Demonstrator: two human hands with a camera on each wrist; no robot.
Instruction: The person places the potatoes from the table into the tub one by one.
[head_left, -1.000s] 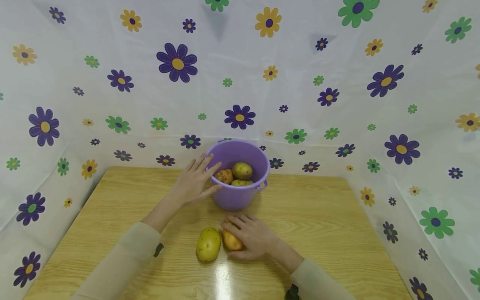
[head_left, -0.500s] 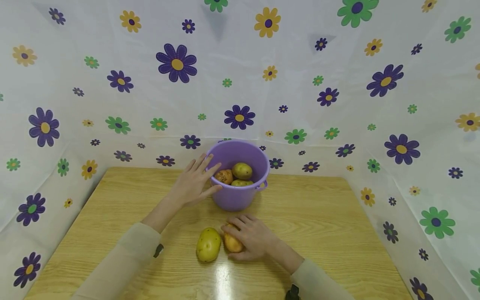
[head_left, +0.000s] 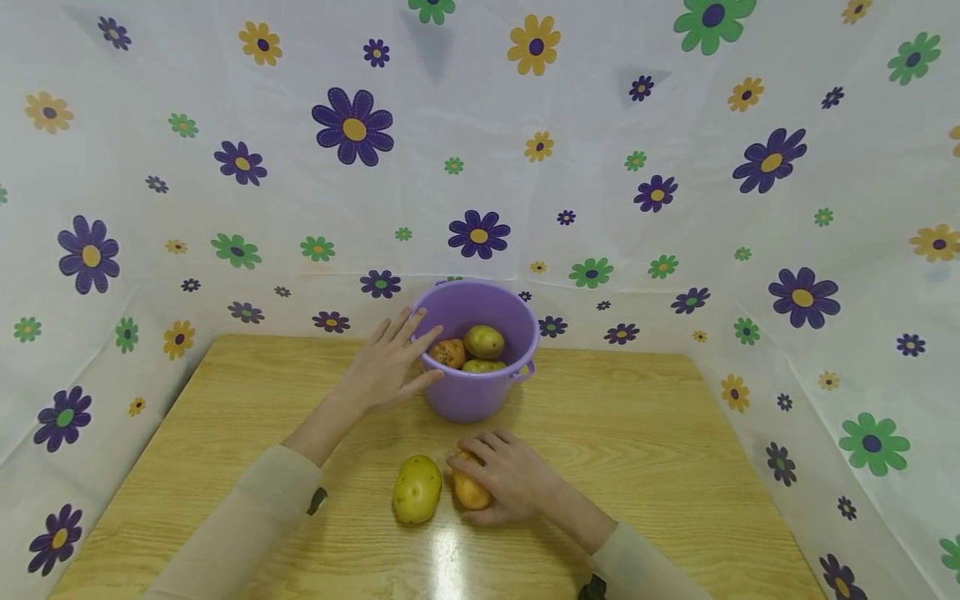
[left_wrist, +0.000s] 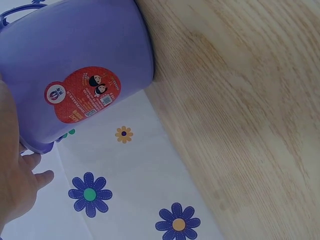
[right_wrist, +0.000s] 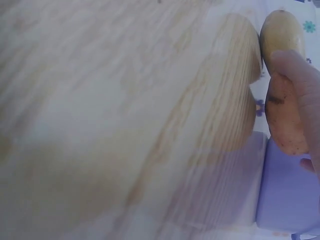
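A purple bucket (head_left: 472,396) stands upright on the table, with several potatoes inside, among them a yellow-green potato (head_left: 483,342) and a browner, speckled potato (head_left: 448,353). My left hand (head_left: 386,367) rests spread at the bucket's left front rim, fingers and thumb extended. In front of the bucket, my right hand (head_left: 510,479) grips an orange-brown potato (head_left: 471,492) from above and the right, covering part of it. That potato and my thumb also show in the right wrist view. Just left of it lies a larger yellow-green potato (head_left: 417,490) on the wood.
The wooden table (head_left: 637,467) is bounded behind and at the sides by a white cloth (head_left: 585,183) printed with flowers. A small handle lug (head_left: 523,372) juts from the bucket's right side. A red sticker (left_wrist: 90,95) shows on the bucket's outside.
My right hand has shifted slightly right with the orange-brown potato, widening the gap to the yellow-green one. My left hand and the bucket have stayed in place.
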